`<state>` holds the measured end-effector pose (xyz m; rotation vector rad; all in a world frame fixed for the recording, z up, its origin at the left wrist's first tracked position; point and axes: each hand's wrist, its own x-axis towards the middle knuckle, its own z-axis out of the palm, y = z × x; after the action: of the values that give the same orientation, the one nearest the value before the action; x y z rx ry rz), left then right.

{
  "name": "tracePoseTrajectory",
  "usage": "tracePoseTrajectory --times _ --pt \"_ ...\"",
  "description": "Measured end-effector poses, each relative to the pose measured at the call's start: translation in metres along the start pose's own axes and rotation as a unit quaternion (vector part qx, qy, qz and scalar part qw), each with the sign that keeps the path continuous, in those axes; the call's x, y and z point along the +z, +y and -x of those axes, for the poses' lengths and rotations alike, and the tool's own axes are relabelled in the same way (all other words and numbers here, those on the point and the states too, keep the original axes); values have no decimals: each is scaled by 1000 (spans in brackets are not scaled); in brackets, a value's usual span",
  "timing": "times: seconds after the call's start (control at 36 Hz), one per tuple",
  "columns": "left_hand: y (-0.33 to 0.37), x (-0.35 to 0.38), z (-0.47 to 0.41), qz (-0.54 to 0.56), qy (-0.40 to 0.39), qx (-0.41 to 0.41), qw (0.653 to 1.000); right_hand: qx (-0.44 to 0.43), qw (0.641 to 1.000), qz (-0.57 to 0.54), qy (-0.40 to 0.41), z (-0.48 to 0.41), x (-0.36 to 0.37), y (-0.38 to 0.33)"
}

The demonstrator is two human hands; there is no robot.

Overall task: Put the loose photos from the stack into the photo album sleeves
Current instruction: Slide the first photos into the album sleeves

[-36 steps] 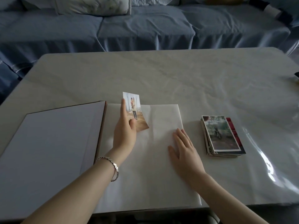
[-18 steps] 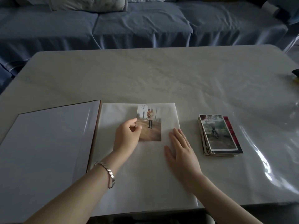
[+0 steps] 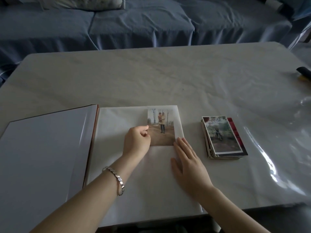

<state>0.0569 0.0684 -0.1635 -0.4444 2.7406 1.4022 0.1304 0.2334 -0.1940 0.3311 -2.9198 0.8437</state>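
From the head camera, an open photo album (image 3: pixel 134 174) lies flat at the near edge of a pale tabletop (image 3: pixel 151 78), with a glossy sheet covering its left page (image 3: pixel 42 157) and a plain white right page (image 3: pixel 117 132). One photo (image 3: pixel 162 130), showing a figure standing among bare trees, lies upright in the far right corner of that right page. Its top edge is close to the page's far edge, and whether any of it sits under a sleeve film cannot be told. The left hand (image 3: pixel 136 142), with a silver bracelet (image 3: pixel 116 177) on its wrist, has curled fingers (image 3: pixel 143 130) that pinch the photo's left edge between thumb and forefinger. The right hand (image 3: pixel 188 162) rests flat on the page near its right edge. Its fingers (image 3: pixel 182 145) are straight and together, holding nothing, and the tips lie just beside the photo's near right corner. To the right of the album, apart from it, a stack of loose photos (image 3: pixel 222 137) sits on the tabletop, slightly fanned, with an outdoor picture with a white border on top. A clear plastic film (image 3: pixel 269 148) covers the right side of the tabletop and catches the light. A dark object (image 3: pixel 303 71) lies at the far right edge. Beyond the tabletop stands a sofa under a blue cover (image 3: pixel 134 27), with a pale cushion (image 3: pixel 75 2) on it.
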Motion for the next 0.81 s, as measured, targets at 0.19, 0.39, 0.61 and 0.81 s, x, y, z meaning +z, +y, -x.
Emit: tracePoseTrajectory --times 0.19,0.39,0.61,0.81 --pt "2 -3 -4 -9 -21 -7 1000 -25 1000 17 -7 12 -9 5" --pt "3 -1 -4 52 -49 -44 996 -12 1000 2 13 13 -8 3" --pt "7 5 -6 61 -90 -59 992 -7 1000 -3 15 14 -8 1" --pt "15 5 -10 65 -52 -64 994 -9 1000 -1 8 14 -8 1"
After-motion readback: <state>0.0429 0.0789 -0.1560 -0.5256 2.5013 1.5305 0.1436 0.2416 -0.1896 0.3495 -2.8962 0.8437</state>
